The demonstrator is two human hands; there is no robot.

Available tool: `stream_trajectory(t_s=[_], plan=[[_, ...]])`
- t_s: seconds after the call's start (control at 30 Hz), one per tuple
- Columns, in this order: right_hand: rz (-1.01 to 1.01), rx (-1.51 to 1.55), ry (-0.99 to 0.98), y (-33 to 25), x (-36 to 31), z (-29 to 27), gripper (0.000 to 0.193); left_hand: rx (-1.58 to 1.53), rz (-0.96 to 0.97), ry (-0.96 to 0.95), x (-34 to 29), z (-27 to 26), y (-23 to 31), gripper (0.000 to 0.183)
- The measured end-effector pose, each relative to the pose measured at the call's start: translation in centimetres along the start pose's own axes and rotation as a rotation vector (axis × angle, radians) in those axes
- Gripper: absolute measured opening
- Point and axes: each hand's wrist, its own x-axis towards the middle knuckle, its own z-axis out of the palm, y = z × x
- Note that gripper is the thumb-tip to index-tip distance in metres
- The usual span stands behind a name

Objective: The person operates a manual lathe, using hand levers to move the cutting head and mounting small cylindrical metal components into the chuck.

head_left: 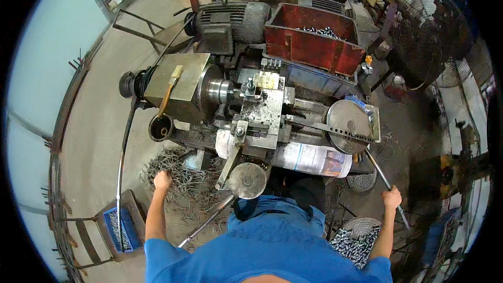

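Note:
My right hand [391, 198] is wrapped round a long metal lever [378, 169] that slants down from the round metal disc [348, 120] at the machine's right. My left hand [163, 180] is closed in front of the machine's left side, above a heap of curled metal shavings [181, 175]; whatever it may hold is hidden. Between my hands stands a small lathe: its chuck [217, 91] faces the tool slide [262, 120], which is strewn with dark chips. A second round disc [248, 181] with a rod sits close to my waist.
A red metal bin [314, 47] with small shiny parts stands behind the lathe, beside a motor [230, 21]. A brush [173, 81] lies on the headstock cover. Shiny parts fill a blue crate [123, 228] at left and a basket [361, 225] at right. A large fan [424, 36] stands far right.

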Motion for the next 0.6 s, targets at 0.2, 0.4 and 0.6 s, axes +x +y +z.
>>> stream_trajectory(t_s=[0.2, 0.4, 0.6], plan=[[-0.012, 0.012, -0.070, -5.0, -12.4, -1.8, 0.035, -0.159, 0.005, -0.065, -3.6, 4.1, -3.3, 0.024], [0.090, 0.442, -0.117, -10.2, -18.0, -3.1, 0.037, -0.258, 0.032, -0.289, -2.4, 3.9, -1.0, 0.027], [0.138, 0.397, -0.097, -11.6, -18.9, -3.7, 0.046, -0.158, -0.024, -0.205, -1.5, 0.1, 3.0, 0.027]])
